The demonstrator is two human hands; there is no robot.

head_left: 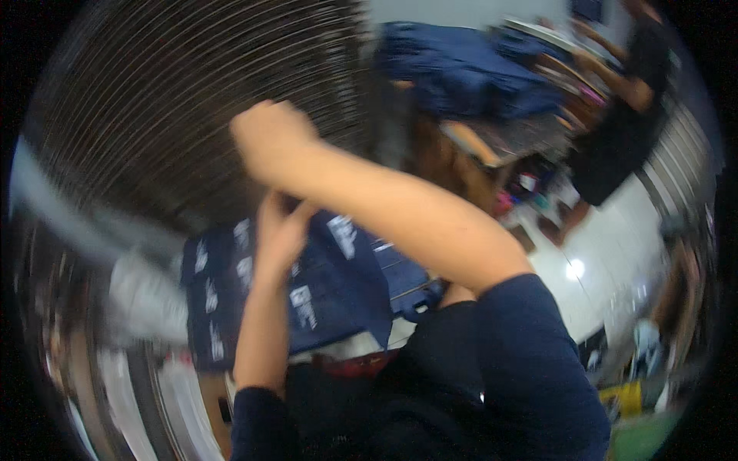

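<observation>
Navy fabric [338, 296] with rows of white printed marks lies in front of me, below my hands. My left hand [280, 234] is over its far part, thumb spread away from the fingers; motion blur and my right forearm hide some of it. Raised beyond the left hand, my right hand [273, 138] is curled closed, its arm crossing from the right. Whatever may be in its fingers is hidden and blurred.
A dark ribbed shutter [192, 100] stands beyond my hands. At the back right, a table [530, 138] bears a heap of navy cloth [461, 69]. Beside it a person in dark clothes [626, 138] stands on the white tiled floor [615, 238]. A whitish bundle [146, 296] sits left of the fabric.
</observation>
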